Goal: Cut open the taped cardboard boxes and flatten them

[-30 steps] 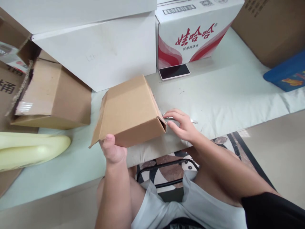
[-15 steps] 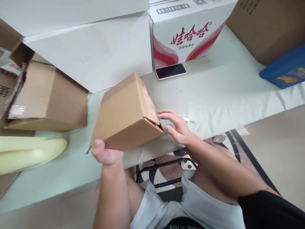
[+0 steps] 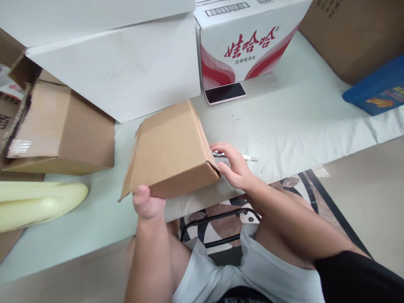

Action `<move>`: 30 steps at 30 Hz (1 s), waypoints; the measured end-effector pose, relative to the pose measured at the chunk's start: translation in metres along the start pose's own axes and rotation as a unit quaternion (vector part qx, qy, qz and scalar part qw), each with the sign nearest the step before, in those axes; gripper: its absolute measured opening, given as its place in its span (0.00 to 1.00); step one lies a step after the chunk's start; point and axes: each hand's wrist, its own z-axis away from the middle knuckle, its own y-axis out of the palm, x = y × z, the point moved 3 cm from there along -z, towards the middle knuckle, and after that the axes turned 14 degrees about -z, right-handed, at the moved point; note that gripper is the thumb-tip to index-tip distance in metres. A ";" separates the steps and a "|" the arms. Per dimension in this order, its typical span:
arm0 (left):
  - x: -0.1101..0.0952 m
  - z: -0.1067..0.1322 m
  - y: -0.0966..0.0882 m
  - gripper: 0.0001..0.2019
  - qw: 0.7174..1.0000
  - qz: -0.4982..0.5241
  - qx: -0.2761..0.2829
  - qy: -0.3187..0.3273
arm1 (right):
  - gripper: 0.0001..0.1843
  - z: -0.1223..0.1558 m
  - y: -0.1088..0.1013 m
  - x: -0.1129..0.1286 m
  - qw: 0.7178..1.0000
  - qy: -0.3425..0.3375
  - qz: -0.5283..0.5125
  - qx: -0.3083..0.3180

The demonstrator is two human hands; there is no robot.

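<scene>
A brown cardboard box (image 3: 172, 147) is tilted over the table in front of me. My left hand (image 3: 149, 203) grips its near left corner, thumb on the outside and the fingers hidden beneath. At the left end a flap sticks out. My right hand (image 3: 232, 165) is at the right end, its curved fingers and thumb against the edge and near corner, where the cardboard seam gapes slightly. Partly behind that hand, a thin silvery tool (image 3: 250, 158) lies on the table; its kind is unclear.
The table (image 3: 293, 122) has a pale green cover. A phone (image 3: 225, 93) lies before a white and red water carton (image 3: 240, 54). Large white boxes (image 3: 126, 75) stand behind, an open carton (image 3: 85, 130) and a pale yellow object (image 3: 44, 202) at left, a blue package (image 3: 375, 90) at right.
The cardboard box has shifted right and turned so more of its broad face shows and less of its right end. My left hand moved slightly right with it; my right hand now meets the corner.
</scene>
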 end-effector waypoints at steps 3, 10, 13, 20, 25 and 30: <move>0.001 0.000 -0.001 0.38 1.000 -0.027 -0.009 0.003 | 0.16 0.000 0.000 -0.001 1.000 0.009 0.003 0.005; 0.007 0.000 -0.003 0.40 0.997 -0.077 0.005 0.015 | 0.13 0.000 0.000 -0.003 1.000 0.017 -0.003 -0.001; 0.012 0.000 -0.004 0.39 0.996 -0.087 0.007 0.034 | 0.13 0.001 -0.001 -0.005 0.999 0.038 -0.001 -0.004; 0.026 0.002 -0.013 0.34 0.993 -0.095 0.012 0.070 | 0.11 0.003 -0.001 -0.009 0.996 0.086 0.005 -0.011; 0.030 0.003 -0.017 0.31 0.991 -0.100 0.021 0.086 | 0.09 0.001 -0.001 -0.007 0.994 0.109 0.005 -0.011; 0.032 0.003 -0.019 0.30 0.989 -0.115 0.011 0.094 | 0.10 0.000 -0.001 -0.005 0.990 0.142 0.009 -0.004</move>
